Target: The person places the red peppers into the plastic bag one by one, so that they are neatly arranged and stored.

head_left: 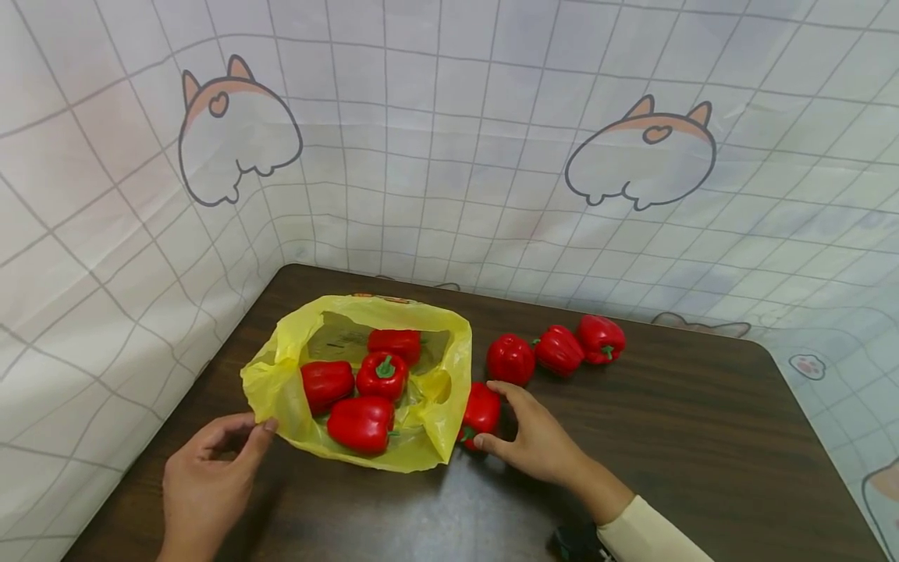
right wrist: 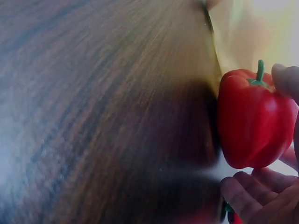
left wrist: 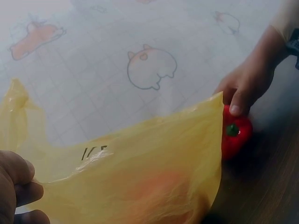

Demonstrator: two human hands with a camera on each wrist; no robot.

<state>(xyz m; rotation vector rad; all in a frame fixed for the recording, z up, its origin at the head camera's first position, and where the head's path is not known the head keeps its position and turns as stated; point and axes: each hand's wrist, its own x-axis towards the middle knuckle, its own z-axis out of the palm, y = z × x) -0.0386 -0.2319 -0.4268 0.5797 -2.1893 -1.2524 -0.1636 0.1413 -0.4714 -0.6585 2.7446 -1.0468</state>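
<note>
A yellow plastic bag (head_left: 460, 359) lies with its mouth spread wide, and several red bell peppers (head_left: 361, 425) are inside it. At the bag's near left edge, my left hand (head_left: 209, 476) pinches the plastic between thumb and fingers. My right hand (head_left: 537, 437) holds another red bell pepper (head_left: 481, 411) beside the bag's right side, outside it. In the right wrist view the thumb is by the green stem of this bell pepper (right wrist: 257, 119), with fingers at its other end. The left wrist view shows the bag's wall (left wrist: 154, 158) hiding part of that pepper.
Three more red bell peppers (head_left: 559, 350) lie in a row at the back, right of the bag. Everything rests on a dark wooden table (head_left: 688, 437). A white gridded curtain (head_left: 449, 156) with cartoon animals hangs behind and along the sides.
</note>
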